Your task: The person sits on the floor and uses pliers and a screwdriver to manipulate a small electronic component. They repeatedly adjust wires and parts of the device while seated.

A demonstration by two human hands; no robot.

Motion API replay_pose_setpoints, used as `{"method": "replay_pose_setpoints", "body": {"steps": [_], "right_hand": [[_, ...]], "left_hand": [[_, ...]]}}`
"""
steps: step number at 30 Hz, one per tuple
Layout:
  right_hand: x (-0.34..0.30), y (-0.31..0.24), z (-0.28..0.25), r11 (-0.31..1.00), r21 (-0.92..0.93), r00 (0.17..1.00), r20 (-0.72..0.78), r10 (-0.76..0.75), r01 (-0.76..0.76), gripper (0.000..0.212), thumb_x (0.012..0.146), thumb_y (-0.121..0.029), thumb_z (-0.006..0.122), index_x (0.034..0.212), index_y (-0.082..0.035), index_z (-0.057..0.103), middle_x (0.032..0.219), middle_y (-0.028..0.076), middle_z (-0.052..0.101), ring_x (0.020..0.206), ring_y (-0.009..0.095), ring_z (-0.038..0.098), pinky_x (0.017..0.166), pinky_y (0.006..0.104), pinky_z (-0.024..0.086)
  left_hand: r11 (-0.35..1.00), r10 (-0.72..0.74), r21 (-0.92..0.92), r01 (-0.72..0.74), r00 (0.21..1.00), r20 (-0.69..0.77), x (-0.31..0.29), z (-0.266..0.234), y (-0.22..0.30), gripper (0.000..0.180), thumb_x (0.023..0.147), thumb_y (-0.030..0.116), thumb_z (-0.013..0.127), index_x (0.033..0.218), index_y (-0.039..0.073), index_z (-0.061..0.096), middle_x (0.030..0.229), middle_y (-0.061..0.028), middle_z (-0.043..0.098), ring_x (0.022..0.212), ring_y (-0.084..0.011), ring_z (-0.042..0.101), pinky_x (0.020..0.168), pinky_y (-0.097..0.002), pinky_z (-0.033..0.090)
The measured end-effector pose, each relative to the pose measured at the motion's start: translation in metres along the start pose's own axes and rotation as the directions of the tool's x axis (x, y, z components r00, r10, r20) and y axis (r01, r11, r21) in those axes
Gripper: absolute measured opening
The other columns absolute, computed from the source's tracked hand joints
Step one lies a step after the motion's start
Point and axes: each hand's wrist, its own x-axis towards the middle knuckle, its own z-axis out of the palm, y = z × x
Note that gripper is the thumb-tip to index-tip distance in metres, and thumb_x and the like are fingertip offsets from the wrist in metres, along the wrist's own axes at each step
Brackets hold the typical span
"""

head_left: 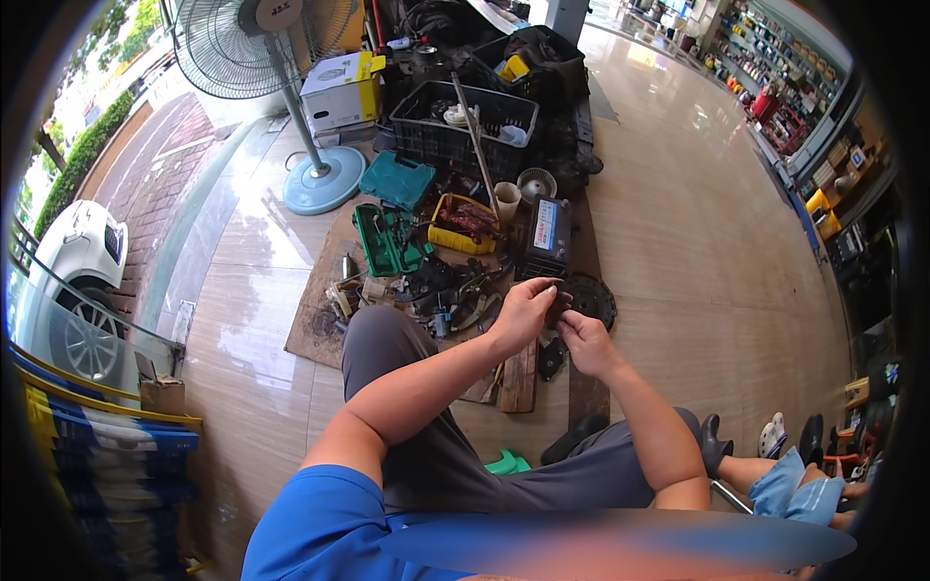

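Observation:
In front of my knees, both hands are raised close together over a cluttered work mat. My left hand (524,316) is closed in a pinch, thumb and forefinger on a small dark part (557,305). From the other side my right hand (589,345) pinches the same part with bent fingers. Most of that part is hidden by the fingers, so its kind does not show. Just beyond the hands stands a black car battery (545,259) with a blue and white label. A dark round toothed disc (592,302) lies beside it, and a wooden block (519,376) lies below my left hand.
An open green tool case (386,242), a yellow tray (463,225) and loose metal parts lie left of the battery. Farther back are a black crate (426,143) and a standing fan (325,184). Another person's leg (751,474) is at the right.

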Motion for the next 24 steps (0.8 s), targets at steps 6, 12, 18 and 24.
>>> {"method": "replay_pose_setpoints", "body": {"steps": [6, 12, 18, 24], "right_hand": [[0.003, -0.032, 0.011, 0.999, -0.016, 0.999, -0.005, 0.045, -0.045, 0.016, 0.099, -0.008, 0.057, 0.109, 0.001, 0.066, 0.08, 0.009, 0.066, 0.075, 0.011, 0.057, 0.069, 0.0335, 0.051], [-0.001, -0.017, 0.016, 0.994, 0.048, 0.995, 0.031, 0.096, -0.097, 0.017, 0.1, -0.005, 0.054, 0.111, 0.001, 0.067, 0.075, -0.001, 0.058, 0.066, 0.005, 0.05, 0.058, 0.0256, 0.043], [-0.001, -0.008, 0.017, 1.0, 0.012, 0.997, 0.066, 0.027, -0.028, 0.013, 0.1, -0.006, 0.056, 0.103, -0.001, 0.068, 0.07, -0.003, 0.055, 0.064, 0.005, 0.047, 0.058, 0.0267, 0.042], [0.002, -0.008, -0.001, 0.997, -0.071, 0.985, 0.167, 0.038, -0.027, 0.013, 0.099, -0.007, 0.059, 0.1, 0.0, 0.069, 0.069, 0.002, 0.06, 0.067, 0.007, 0.053, 0.063, 0.0295, 0.046]], "left_hand": [[0.998, 0.042, -0.043, -0.044, 0.998, -0.049, -0.003, -0.011, 0.005, 0.027, 0.107, 0.016, 0.048, 0.121, -0.003, 0.061, 0.106, -0.0146, 0.071, 0.098, -0.0216, 0.07, 0.088, -0.0353, 0.057], [0.971, 0.02, -0.238, -0.026, 0.999, -0.029, 0.003, -0.014, -0.007, 0.02, 0.105, 0.016, 0.052, 0.116, 0.002, 0.061, 0.087, -0.0092, 0.068, 0.078, -0.0202, 0.069, 0.072, -0.0327, 0.057], [0.944, -0.042, -0.323, 0.062, 0.997, 0.069, -0.006, -0.007, 0.012, 0.018, 0.104, 0.017, 0.053, 0.108, 0.002, 0.063, 0.076, -0.0042, 0.061, 0.066, -0.0145, 0.06, 0.061, -0.0284, 0.051], [0.983, -0.06, -0.148, 0.107, 0.955, 0.291, -0.006, -0.007, 0.016, 0.017, 0.102, 0.017, 0.056, 0.103, 0.002, 0.065, 0.075, -0.0018, 0.059, 0.061, -0.0104, 0.053, 0.053, -0.0248, 0.041]]}}
